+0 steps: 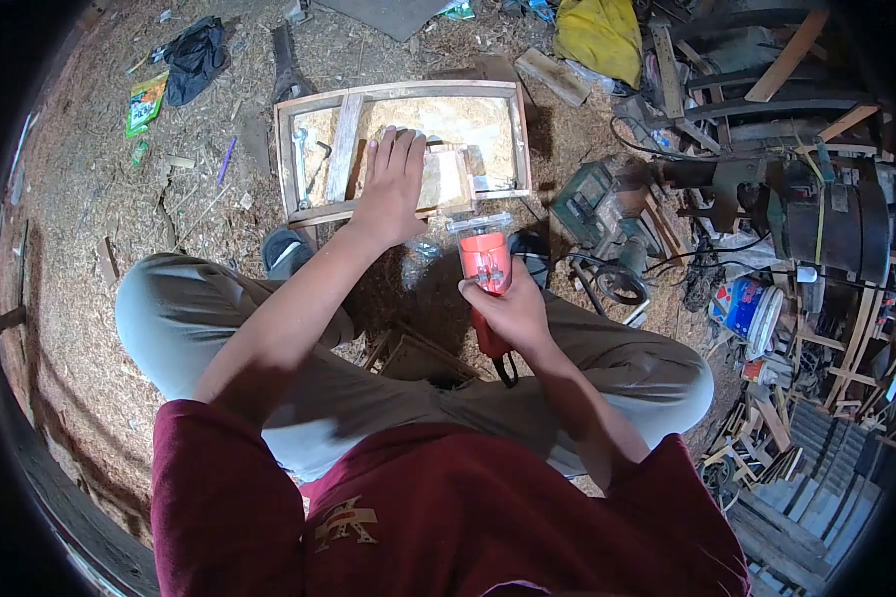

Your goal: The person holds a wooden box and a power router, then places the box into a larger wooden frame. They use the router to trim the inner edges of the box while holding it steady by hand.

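Note:
My left hand point(393, 189) lies with its fingers stretched out on a small pale wooden board point(446, 180), inside or over a shallow wooden frame point(319, 99). My right hand point(511, 306) is wrapped round a red power tool point(485, 261) with a clear front part, just below the frame's front edge and close to the board. Across the frame's left part lies a wooden slat point(344, 147). A metal wrench point(300, 154) rests in the frame's left end. Sawdust point(468, 117) covers much of the frame's inside.
A green machine point(587, 207) with cables stands on the right, beside heaped wood and metal parts point(826, 219). Farther right is a blue container point(739, 306). A yellow sack point(599, 40) lies at the back, a black bag point(195, 62) at the back left.

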The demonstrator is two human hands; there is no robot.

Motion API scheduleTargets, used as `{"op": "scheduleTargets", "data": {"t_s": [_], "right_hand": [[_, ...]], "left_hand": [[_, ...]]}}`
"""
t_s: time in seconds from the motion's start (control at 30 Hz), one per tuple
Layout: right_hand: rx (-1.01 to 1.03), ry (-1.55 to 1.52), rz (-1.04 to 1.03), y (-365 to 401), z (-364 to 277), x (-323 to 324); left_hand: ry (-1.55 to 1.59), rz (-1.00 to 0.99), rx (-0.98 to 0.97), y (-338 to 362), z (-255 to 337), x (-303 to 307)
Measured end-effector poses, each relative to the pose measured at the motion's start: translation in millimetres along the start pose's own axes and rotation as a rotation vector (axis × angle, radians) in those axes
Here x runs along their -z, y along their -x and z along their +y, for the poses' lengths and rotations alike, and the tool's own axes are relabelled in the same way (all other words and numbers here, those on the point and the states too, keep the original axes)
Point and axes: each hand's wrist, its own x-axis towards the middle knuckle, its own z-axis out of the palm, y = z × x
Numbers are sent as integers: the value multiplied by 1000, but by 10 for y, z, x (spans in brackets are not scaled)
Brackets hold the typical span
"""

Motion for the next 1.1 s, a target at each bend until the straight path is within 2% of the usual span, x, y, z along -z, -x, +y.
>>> {"op": "scheduleTargets", "data": {"t_s": [0.43, 0.53, 1.1], "right_hand": [[0, 16, 5, 26, -83, 29], [-4, -56, 37, 4, -39, 9], [12, 14, 12, 26, -23, 24]], "left_hand": [[3, 5, -10, 12, -4, -2], [-12, 10, -9, 10, 15, 18], [-30, 8, -1, 17, 52, 46]]}}
